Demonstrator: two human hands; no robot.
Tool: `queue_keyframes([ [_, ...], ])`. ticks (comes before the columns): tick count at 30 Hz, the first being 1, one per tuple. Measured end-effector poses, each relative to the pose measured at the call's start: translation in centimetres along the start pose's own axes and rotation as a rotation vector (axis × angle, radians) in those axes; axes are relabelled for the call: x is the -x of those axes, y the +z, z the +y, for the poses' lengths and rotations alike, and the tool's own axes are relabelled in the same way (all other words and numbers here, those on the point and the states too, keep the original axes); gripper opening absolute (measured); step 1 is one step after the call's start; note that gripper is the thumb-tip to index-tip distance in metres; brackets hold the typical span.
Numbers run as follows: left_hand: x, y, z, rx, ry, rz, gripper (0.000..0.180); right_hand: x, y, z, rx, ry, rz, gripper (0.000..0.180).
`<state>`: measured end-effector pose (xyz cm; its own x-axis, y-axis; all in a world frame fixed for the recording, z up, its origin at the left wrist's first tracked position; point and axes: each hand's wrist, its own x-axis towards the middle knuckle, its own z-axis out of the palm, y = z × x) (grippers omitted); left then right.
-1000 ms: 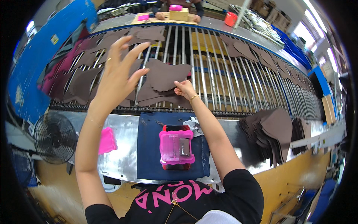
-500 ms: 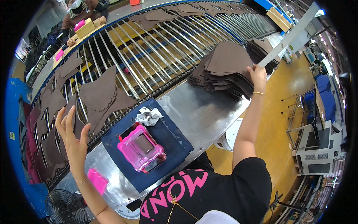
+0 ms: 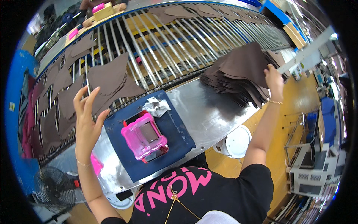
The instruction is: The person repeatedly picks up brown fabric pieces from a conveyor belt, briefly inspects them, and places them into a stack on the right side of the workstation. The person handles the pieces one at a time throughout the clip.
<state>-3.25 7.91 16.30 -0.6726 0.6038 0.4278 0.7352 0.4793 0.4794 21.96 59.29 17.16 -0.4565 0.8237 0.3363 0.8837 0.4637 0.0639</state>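
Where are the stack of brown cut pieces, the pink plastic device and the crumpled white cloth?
stack of brown cut pieces [image 3: 238, 80], head view, dark layered edge.
pink plastic device [image 3: 144, 137], head view, its grey centre panel.
crumpled white cloth [image 3: 156, 107], head view, its middle fold.

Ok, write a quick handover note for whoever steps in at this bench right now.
Right hand: gripping the top brown piece on the stack at the bench's right end.
Left hand: open, empty, raised above the bench's left side.
Done: brown pieces lie spread on the roller conveyor.
Left: the stack is tall; the gripped piece is not yet on the rollers.
Pink tool sits on the blue mat.
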Motion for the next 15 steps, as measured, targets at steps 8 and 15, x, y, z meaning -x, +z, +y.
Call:
queue_keyframes([
  [8,-0.8,1.3,1.9,0.461,-0.075,-0.003,0.061,7.2,-9.6,-12.3,-1.390,-0.488,0.023,0.026],
  [15,3.2,-4.9,-0.8,0.757,-0.423,0.037,0.025,16.5,-5.5,-24.1,-1.617,-0.692,-0.555,0.029],
])
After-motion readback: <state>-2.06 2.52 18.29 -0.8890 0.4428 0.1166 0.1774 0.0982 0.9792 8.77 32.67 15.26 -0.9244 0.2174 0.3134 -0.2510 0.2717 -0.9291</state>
